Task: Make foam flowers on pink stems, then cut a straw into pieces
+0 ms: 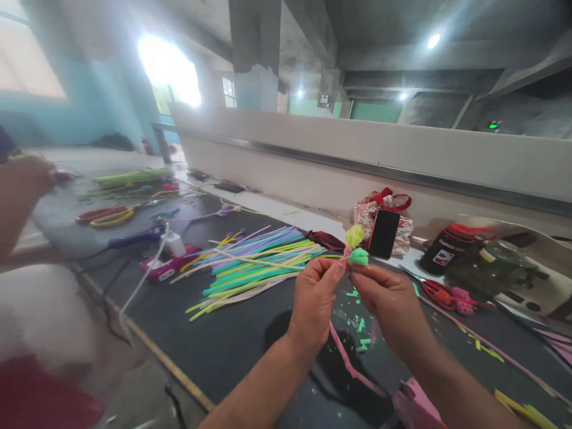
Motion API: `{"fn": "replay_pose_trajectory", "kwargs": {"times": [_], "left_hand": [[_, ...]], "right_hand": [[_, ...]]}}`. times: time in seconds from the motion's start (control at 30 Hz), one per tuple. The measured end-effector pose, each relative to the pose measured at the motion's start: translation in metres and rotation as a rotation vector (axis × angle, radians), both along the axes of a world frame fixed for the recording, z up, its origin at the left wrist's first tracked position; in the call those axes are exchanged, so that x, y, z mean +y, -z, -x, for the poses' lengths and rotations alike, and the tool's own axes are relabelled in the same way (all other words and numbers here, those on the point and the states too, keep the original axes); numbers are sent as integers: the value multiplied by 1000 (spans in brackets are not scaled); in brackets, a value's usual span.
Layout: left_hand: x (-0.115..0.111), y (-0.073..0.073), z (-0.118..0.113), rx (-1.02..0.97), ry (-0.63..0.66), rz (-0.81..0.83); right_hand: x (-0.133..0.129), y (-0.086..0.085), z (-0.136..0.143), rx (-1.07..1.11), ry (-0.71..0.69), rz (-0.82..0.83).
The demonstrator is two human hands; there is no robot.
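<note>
Between my hands is a pink pipe cleaner (343, 353) with a twisted upper part. A yellow fuzzy tuft (354, 236) and a mint-green fuzzy tuft (358, 257) stand at its top. My left hand (315, 298) pinches the pink stem just under the tufts. Fingers closed, my right hand (389, 301) grips the same piece right below the green tuft. The pink tail hangs down past my left hand toward the tabletop. My fingertips hide the exact joint. Short green clippings (361, 325) lie on the dark table (179, 333) beneath.
Many coloured pipe cleaners (254, 268) lie in a bundle to the left, by a magenta device with a white bottle (173, 245). Scissors (435, 292), a black bottle (442, 247), a phone (384, 233) and a patterned bag (364, 208) are at the right. Another person's arm (22, 196) is far left.
</note>
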State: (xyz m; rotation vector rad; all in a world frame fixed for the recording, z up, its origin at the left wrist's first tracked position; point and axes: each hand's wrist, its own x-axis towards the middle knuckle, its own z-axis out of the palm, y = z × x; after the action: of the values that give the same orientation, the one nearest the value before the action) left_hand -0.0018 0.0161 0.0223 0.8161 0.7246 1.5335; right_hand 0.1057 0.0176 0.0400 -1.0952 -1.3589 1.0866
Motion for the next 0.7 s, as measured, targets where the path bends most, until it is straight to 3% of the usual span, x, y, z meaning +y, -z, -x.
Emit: {"fn": "replay_pose_trajectory", "kwargs": {"times": [0.13,0.27,0.4,0.57,0.7], "left_hand": [[6,10,0,155,-173,-38],[8,17,-1,126,-122,-138],[5,17,-2,-7,-66,-94],[2,18,-5,-60,-45,-59],[0,16,-6,-175,-68,-44]], "right_hand": [[-2,3,13,-5,62,-89],[-10,-4,23,-175,3,-271],[-19,-3,24,-412,8,-529],[-20,5,19,-665,42,-627],[-20,6,19,-705,0,-686]]}}
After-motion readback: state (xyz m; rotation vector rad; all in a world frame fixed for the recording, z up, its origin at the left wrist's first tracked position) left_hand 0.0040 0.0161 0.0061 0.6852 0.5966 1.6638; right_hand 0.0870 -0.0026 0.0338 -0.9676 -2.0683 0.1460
